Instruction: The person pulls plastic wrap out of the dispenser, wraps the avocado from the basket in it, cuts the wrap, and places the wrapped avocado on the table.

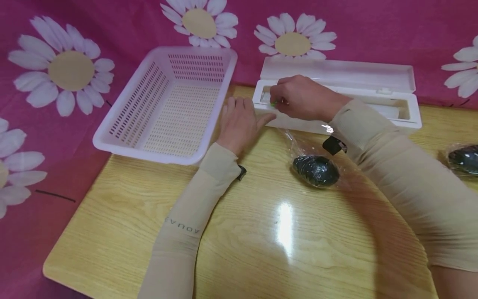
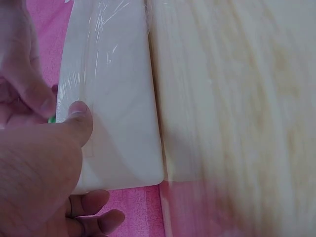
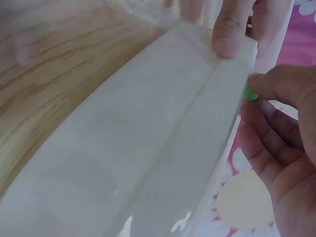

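A long white cling film dispenser lies at the back of the table, its lid raised. Clear film hangs over its front, visible in the left wrist view. My left hand holds the dispenser's left end, thumb on the front face and fingers around the end. At the dispenser's upper edge, near that end, my right hand pinches a small green slider between thumb and fingers. A dark, rounded item in clear film sits on the table just in front of the dispenser.
To the left stands a pale lilac perforated basket, close beside my left hand. Another dark film-wrapped item lies at the right edge. Pink flowered cloth hangs behind the wooden table.
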### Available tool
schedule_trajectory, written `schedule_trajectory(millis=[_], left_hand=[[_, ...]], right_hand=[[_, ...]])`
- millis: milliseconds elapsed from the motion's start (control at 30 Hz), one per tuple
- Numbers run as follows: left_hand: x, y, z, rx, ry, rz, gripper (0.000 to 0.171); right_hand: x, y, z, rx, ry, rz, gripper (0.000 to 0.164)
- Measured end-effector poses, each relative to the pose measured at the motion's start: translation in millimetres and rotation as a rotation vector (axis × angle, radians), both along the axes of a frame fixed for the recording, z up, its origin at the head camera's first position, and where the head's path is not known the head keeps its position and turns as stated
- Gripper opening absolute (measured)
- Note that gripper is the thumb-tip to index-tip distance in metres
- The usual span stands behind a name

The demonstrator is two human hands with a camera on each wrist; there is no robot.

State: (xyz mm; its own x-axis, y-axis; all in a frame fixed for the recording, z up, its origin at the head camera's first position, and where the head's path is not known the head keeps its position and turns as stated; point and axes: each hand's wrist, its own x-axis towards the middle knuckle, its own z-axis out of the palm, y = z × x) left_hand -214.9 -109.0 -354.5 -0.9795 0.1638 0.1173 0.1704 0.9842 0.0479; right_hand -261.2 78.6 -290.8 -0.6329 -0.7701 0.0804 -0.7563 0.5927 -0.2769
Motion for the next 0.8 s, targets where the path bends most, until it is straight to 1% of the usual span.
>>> schedule_trajectory(millis=[133, 267, 433, 600, 800], left_hand=[[-1.0, 2.5, 2.3, 0.001, -0.027, 0.006, 0.078], [-1.8, 3.2, 1.8, 0.036, -0.076, 0.014, 0.081], [-2.4, 3.9, 1.5, 0.057, -0.111, 0.018, 0.084], [-1.7, 4.9, 1.7, 0.069, -0.111, 0.016, 0.083], [-2.1, 4.7, 1.2, 0.053, -0.102, 0.008, 0.086]], right_hand=[[2.6, 14.0, -0.2, -0.018, 0.007, -0.014, 0.006], [6.1, 24.9, -1.7, -0.04, 0.024, 0.001, 0.006], [10.9, 38.0, -2.1, -0.05, 0.049, 0.005, 0.005], [17.3, 55.9, -1.9, -0.064, 0.075, -0.003, 0.008], [24.5, 81.2, -0.7, -0.072, 0.105, -0.017, 0.013]])
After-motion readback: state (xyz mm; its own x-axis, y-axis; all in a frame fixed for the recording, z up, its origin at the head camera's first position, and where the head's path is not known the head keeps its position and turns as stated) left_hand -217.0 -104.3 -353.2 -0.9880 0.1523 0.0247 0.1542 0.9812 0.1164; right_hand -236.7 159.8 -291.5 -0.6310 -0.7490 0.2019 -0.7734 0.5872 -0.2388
